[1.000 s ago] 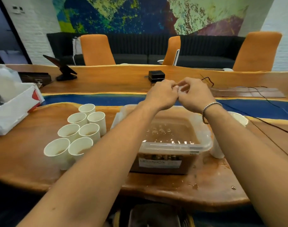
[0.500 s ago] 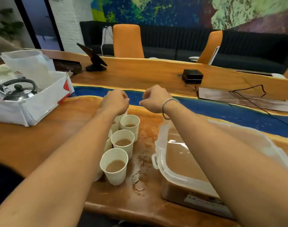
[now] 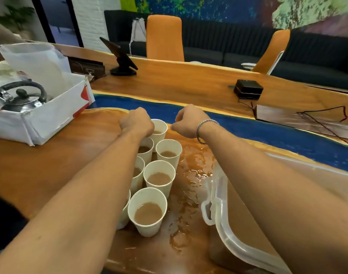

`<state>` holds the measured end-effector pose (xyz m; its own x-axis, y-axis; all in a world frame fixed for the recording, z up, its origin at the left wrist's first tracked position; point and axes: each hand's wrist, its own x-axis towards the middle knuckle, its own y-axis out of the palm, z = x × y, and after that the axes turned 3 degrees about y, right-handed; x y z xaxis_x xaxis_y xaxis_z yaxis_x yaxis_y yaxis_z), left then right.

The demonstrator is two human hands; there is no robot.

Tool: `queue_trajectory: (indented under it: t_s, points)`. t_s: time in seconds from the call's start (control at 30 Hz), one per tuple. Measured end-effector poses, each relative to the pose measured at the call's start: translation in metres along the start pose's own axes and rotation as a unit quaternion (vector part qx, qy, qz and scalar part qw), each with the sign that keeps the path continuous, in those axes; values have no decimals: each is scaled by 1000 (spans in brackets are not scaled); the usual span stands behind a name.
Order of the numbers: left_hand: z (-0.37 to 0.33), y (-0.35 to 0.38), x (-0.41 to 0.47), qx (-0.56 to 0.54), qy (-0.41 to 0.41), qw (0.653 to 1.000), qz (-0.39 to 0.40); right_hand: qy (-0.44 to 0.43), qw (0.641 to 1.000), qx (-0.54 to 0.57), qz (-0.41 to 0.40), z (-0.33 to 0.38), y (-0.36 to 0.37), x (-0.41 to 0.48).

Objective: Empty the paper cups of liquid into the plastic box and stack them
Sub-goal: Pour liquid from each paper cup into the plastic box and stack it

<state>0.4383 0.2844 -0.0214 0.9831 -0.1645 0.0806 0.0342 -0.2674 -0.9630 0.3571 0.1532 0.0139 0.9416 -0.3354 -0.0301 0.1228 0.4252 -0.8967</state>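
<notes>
Left forearm (image 3: pixel 102 184) covers the left-column cups (image 3: pixel 138 172); only slivers show. Left hand (image 3: pixel 136 123): fingers curled out of sight, contact with far cup (image 3: pixel 160 126) undetermined. Right hand (image 3: pixel 189 121): fingers likewise hidden. Plastic box (image 3: pixel 224 230) cut off by bottom edge, partly under right forearm (image 3: pixel 268 184).

orange chairs (image 3: pixel 164 36), dark sofa (image 3: pixel 218 42), colourful mural (image 3: pixel 218 8), white brick wall (image 3: pixel 88 16)

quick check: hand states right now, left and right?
Left hand: fingers curled at the rim of the farthest white paper cup; whether it grips cannot be told.
Right hand: closed, fingers curled, nothing visible in it.
</notes>
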Motion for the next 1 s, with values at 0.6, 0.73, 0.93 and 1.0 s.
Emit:
queue_trajectory:
  t_s: [0.6, 0.73, 0.93, 1.0]
  points:
    - [-161, -128, -115, -166, 185, 966, -68, -17, 933, 333, -132, -76, -113, -124]
    - [-187, -130, -151, -226, 230, 946, -40, -22, 916, 362, -174, -106, -130, -169]
    - [-187, -89, -186, -319, 258, 911, -37, 7, 925, 326, -194, -155, -126, -221]
    - [-182, -71, -194, -316, 266, 910, -26, 17, 929, 307, -207, -167, -121, -230]
